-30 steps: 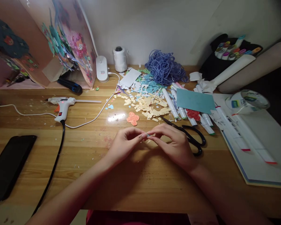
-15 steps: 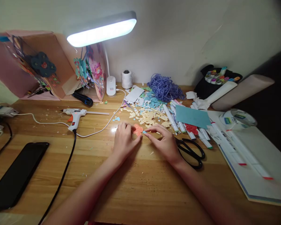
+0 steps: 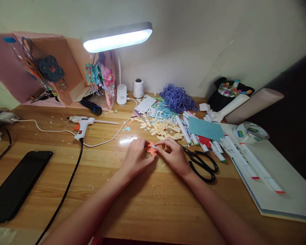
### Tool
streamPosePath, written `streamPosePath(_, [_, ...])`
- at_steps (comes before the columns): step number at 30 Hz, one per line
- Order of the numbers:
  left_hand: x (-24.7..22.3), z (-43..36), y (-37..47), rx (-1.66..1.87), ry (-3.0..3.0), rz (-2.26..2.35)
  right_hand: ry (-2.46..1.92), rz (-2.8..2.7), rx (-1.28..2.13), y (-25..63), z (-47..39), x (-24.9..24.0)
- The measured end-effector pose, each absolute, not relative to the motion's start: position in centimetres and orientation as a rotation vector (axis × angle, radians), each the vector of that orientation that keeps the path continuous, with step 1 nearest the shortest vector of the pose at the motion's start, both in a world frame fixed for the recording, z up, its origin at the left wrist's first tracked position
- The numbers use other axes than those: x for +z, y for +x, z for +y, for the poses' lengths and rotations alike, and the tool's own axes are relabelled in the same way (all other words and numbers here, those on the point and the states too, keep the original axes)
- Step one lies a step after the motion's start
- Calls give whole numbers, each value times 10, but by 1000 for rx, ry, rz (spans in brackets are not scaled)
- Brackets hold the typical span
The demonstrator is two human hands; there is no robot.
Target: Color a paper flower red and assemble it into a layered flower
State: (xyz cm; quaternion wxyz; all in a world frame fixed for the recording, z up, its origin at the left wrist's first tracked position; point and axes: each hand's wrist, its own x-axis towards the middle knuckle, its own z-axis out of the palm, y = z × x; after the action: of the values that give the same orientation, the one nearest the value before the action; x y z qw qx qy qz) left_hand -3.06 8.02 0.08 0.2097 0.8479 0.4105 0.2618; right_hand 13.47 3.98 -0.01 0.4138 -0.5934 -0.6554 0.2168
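Between my hands, low over the wooden table, is a small orange flower-shaped paper cutout (image 3: 150,149). My left hand (image 3: 136,154) grips its left side, with the fingers behind and the thumb along the lower edge. In my right hand (image 3: 174,156) a small light-blue paper piece (image 3: 154,146) is pinched between thumb and forefinger. That piece lies over the upper right of the orange cutout; whether it touches is too small to tell. Black-handled scissors (image 3: 201,165) lie just right of my right hand, their blades partly hidden by it.
Yellow and blue paper scraps (image 3: 164,128) spread behind my hands, beside purple yarn (image 3: 177,98). Markers and a teal card (image 3: 206,128) lie to the right, near a sketchpad (image 3: 277,170) with tape. On the left are a glue gun (image 3: 83,127), its black cord and a phone (image 3: 21,185).
My right hand has moved left, bringing the light-blue piece from beside the orange cutout to over it. The camera view has shifted slightly.
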Motion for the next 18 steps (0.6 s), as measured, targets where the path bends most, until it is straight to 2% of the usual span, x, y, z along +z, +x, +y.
streamPosePath(18, [12,74,-34,519,2496,1094,-1548,-1731,719,140,37,-2])
